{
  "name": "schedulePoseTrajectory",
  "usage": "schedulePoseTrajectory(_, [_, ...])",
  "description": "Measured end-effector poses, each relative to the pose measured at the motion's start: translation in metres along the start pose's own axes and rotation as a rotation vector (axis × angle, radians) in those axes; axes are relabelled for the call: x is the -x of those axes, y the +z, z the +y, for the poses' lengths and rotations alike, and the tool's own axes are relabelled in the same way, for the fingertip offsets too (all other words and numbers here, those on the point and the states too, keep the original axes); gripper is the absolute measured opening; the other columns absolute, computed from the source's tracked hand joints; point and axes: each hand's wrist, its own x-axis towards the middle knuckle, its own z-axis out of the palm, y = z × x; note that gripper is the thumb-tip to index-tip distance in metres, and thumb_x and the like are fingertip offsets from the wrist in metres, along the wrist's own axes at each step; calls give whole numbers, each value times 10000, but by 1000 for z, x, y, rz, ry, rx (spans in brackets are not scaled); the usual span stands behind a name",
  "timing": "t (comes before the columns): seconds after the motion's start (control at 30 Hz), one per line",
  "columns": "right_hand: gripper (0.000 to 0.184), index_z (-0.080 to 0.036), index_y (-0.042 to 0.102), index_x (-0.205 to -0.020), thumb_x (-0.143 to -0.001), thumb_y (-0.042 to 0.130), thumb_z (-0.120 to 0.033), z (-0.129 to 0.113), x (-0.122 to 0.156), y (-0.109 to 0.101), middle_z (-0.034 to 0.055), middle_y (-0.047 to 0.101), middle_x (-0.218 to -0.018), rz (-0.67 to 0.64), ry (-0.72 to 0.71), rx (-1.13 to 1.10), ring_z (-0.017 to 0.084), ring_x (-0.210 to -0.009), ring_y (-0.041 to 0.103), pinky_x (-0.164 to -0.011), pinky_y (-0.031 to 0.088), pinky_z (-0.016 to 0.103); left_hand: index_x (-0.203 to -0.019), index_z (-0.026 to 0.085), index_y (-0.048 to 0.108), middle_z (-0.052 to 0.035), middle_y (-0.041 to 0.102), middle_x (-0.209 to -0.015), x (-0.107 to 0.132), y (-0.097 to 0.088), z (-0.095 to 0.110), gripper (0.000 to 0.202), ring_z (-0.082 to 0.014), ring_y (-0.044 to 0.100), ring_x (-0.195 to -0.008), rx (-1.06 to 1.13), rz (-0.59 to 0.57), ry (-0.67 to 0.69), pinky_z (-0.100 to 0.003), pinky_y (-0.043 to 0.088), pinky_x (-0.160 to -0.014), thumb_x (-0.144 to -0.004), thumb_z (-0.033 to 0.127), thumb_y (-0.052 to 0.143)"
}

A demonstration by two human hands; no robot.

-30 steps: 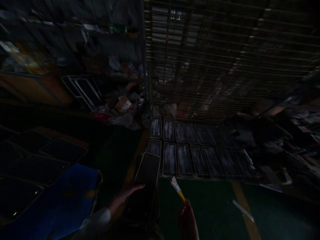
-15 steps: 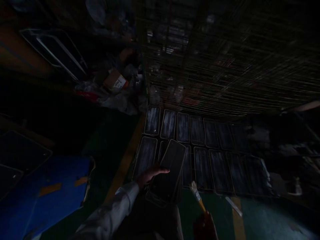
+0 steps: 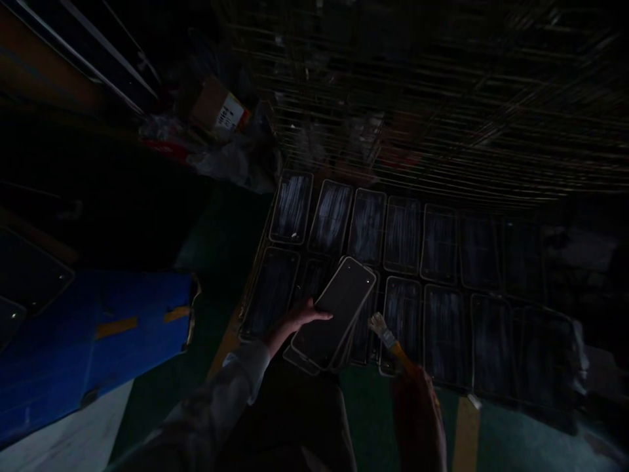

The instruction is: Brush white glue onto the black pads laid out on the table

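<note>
My left hand (image 3: 305,316) grips a small stack of dark rectangular panels (image 3: 337,314) with rounded corners, its thumb lying on the top one. The stack is tilted above rows of similar panels. In my right hand (image 3: 415,387) is a paintbrush (image 3: 390,339) with a yellow handle, its pale bristles pointing up and left, just right of the stack. The nearest laid-out panel (image 3: 403,314) sits behind the brush. Whitish streaks mark many of the laid-out panels, such as the one at the far left corner (image 3: 291,206). The scene is very dark.
A wire mesh cage (image 3: 442,131) rises behind the rows. Plastic bags (image 3: 226,164) and a cardboard box (image 3: 216,108) lie at the back left. On the left is a blue board (image 3: 137,354) with dark panels on it. Yellow lines (image 3: 466,432) cross the green floor.
The view has shifted, bringing the rows of panels closer. The brush has moved up toward the held stack, and my right hand has come further into view. My left hand still holds the stack.
</note>
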Motion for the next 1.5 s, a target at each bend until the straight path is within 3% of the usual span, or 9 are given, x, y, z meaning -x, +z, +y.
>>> schedulePoseTrajectory(0.13, [353, -221, 712, -1052, -765, 729, -425, -20, -33, 8, 79, 658, -1010, -48, -360, 291, 213, -792, 631, -658, 530, 352, -1199, 184, 619, -134, 702, -1163, 16, 7, -14, 543, -319, 654, -1055, -353, 349, 142, -418, 498, -906, -709, 359, 775])
schedulePoseTrajectory(0.23, [341, -190, 674, -1075, -842, 660, -438, -25, -57, 29, 67, 686, -933, -6, -375, 246, 191, -717, 662, -590, 534, 312, -1283, 218, 547, -128, 627, -1287, 37, 13, -29, 476, -300, 599, -1156, -568, 493, 221, -415, 469, -962, -824, 293, 650])
schedulePoseTrajectory(0.33, [281, -185, 670, -1061, -882, 634, -399, -27, -76, 51, 60, 705, -934, -72, -465, 313, 182, -762, 683, -618, 540, 279, -1265, 203, 550, -151, 619, -1249, 54, 18, -47, 437, -313, 577, -1165, -659, 587, 217, -423, 470, -959, -853, 338, 606])
schedulePoseTrajectory(0.53, [215, -201, 673, -1099, -973, 518, -279, -40, -102, 73, 47, 704, -956, -209, -881, 695, 142, -832, 668, -705, 489, 235, -1043, 211, 619, -105, 703, -1018, 61, 19, -79, 311, -275, 669, -924, -506, 581, 86, -358, 501, -756, -857, 457, 580])
schedulePoseTrajectory(0.83, [219, -232, 671, -1128, -979, 522, -295, -39, -116, 83, 17, 691, -904, -205, -1027, 985, 123, -745, 630, -592, 393, 222, -845, 218, 583, -11, 683, -718, 56, 13, -90, 267, -178, 645, -630, -238, 565, 27, -257, 437, -569, -824, 483, 605])
schedulePoseTrajectory(1.07, [249, -241, 665, -1163, -981, 497, -263, -20, -89, 76, 28, 671, -885, -318, -964, 1033, 131, -711, 607, -614, 413, 233, -789, 218, 546, 58, 566, -561, 56, 14, -88, 284, -108, 498, -399, -115, 539, 27, -228, 360, -442, -796, 493, 613])
schedulePoseTrajectory(1.23, [318, -223, 631, -1223, -951, 486, -147, 12, -26, 63, 71, 697, -1000, -527, -946, 942, 165, -833, 645, -697, 485, 256, -791, 225, 523, 86, 508, -501, 56, 13, -86, 302, -110, 478, -360, -41, 509, -30, -214, 334, -393, -766, 509, 622])
schedulePoseTrajectory(1.37, [308, -227, 653, -1170, -947, 463, -132, 21, 22, 57, 54, 695, -850, -721, -888, 905, 164, -728, 636, -610, 485, 251, -794, 227, 513, 95, 475, -469, 57, 13, -82, 294, -108, 448, -341, 13, 484, -80, -195, 297, -336, -761, 500, 617])
schedulePoseTrajectory(1.5, [285, -245, 663, -1149, -960, 465, -166, 8, 16, 59, 39, 695, -844, -726, -846, 862, 137, -689, 632, -569, 464, 227, -792, 222, 514, 95, 481, -490, 58, 13, -79, 294, -96, 459, -349, 59, 472, -80, -183, 319, -329, -765, 495, 618])
